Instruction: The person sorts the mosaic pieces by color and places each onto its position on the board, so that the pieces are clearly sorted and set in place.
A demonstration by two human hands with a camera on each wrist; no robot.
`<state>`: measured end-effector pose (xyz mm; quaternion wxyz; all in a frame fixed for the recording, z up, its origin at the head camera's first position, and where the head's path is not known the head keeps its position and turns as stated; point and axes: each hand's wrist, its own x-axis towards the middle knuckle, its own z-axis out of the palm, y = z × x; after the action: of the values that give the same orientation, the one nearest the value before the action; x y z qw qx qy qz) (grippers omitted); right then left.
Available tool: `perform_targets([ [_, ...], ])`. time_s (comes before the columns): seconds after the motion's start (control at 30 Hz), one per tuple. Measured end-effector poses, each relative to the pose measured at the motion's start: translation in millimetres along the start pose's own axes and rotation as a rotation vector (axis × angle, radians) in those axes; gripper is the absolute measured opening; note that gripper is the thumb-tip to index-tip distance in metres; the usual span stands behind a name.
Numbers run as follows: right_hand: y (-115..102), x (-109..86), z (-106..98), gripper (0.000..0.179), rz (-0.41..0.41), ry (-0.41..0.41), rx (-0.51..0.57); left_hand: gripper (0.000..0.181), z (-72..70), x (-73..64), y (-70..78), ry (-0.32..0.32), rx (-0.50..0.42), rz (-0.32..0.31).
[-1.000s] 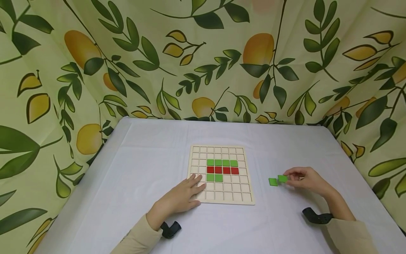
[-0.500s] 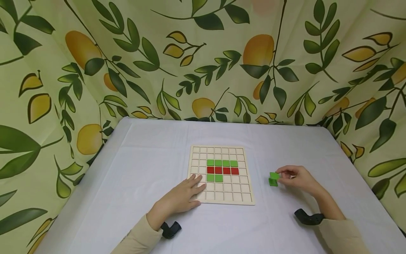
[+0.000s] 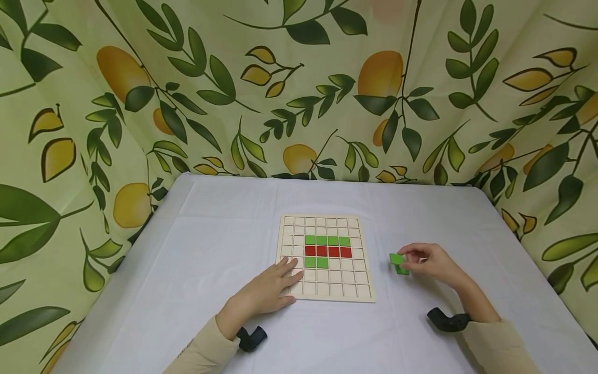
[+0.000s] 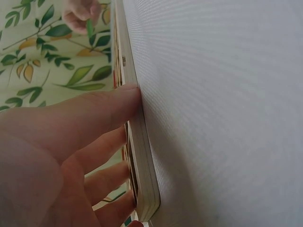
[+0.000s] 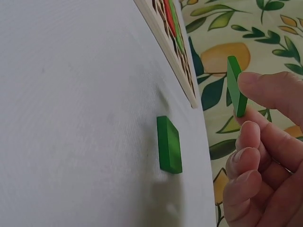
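Observation:
Between thumb and index finger, my right hand (image 3: 432, 262) pinches a flat green square tile (image 5: 236, 86), raised above the table. Below it, a second green tile (image 5: 169, 145) lies on the cloth, partly covered by the held one in the head view. My left hand (image 3: 262, 288) rests with spread fingers on the lower left corner of a wooden grid board (image 3: 343, 290), its thumb at the board's near edge (image 4: 142, 161). On the board are a row of green tiles (image 3: 327, 240), a row of red tiles (image 3: 328, 251) and two green tiles (image 3: 316, 262) beneath.
A white cloth covers the table (image 3: 210, 223). Behind and at both sides hangs a curtain (image 3: 299, 93) printed with leaves and fruit. Dark wrist mounts sit on the left wrist (image 3: 252, 338) and the right wrist (image 3: 448, 319).
My right hand has moved left with the pinched green tile, from beside the loose tile to over it and toward the board. The left hand and the board have stayed in place.

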<state>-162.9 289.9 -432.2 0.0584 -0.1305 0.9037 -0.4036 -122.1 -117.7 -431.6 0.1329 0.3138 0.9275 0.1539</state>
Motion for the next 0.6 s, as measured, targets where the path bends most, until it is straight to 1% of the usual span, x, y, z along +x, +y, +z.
perform_targets([
  [0.33,-7,2.7,5,0.028,-0.052,-0.055,0.050,0.056,-1.8,-0.4,2.1,-0.002,0.017,-0.002],
  [0.6,-12,6.0,11,0.027,-0.064,-0.098,0.079,0.055,-2.9,-1.0,2.3,0.000,0.022,0.004],
])
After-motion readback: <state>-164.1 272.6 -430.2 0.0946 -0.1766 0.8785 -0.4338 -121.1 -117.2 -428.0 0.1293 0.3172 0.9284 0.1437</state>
